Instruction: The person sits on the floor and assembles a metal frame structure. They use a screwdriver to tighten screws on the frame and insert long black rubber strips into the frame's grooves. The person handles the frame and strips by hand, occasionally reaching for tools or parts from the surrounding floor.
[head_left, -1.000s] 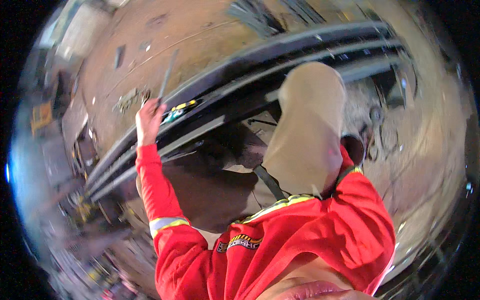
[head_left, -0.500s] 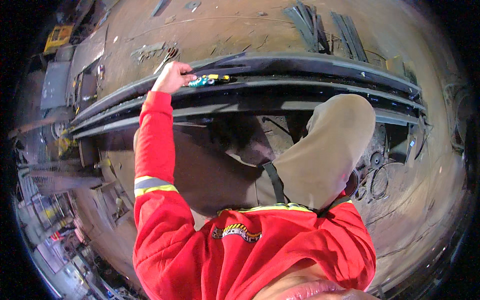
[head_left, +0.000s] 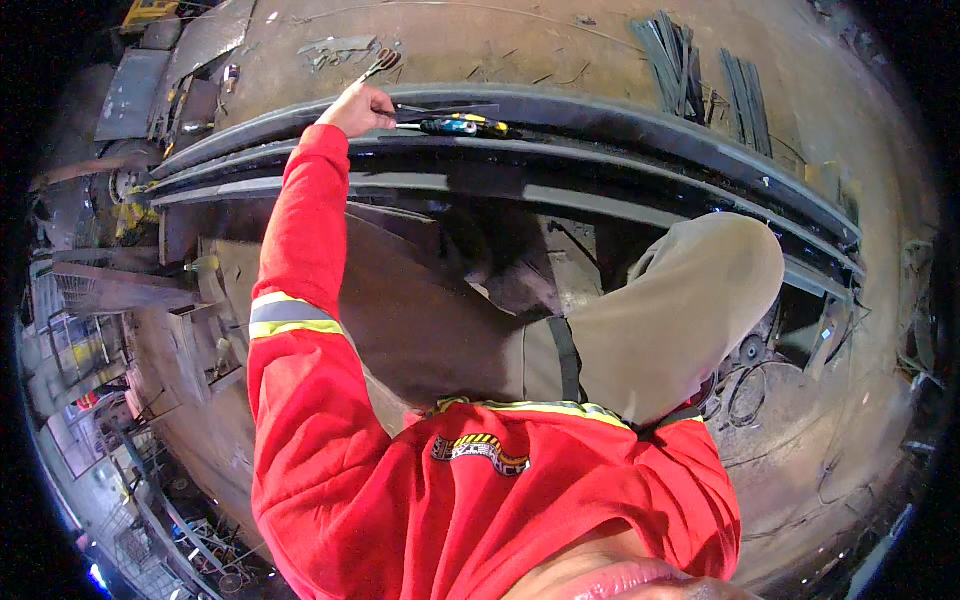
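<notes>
Left hand out over the far edge of long dark metal beams, fingers curled in, thumb and forefinger pinching the near end of a thin dark strip. Strip pointing right from the fingertips, roughly along the beams. Just below it, a screwdriver-like tool, teal, yellow and black handle, lying lengthwise along the beams; light shaft toward the fingers, contact with the hand impossible to tell. Right hand hidden beyond the thigh, state impossible to tell. Beyond the left hand, on the brown floor, a scissors-like tool with reddish-brown handles, close to the beam edge; flat scraps just left of it. Farther right on the same floor, two bundles of dark flat bars, one larger, one narrower, side by side and apart. Left arm in a red sleeve with a grey-and-yellow reflective band, nearly straight. Legs in tan trousers, knees spread on the near side of the beams. Right of the right knee: a dark disc, coiled cable just below it.
</notes>
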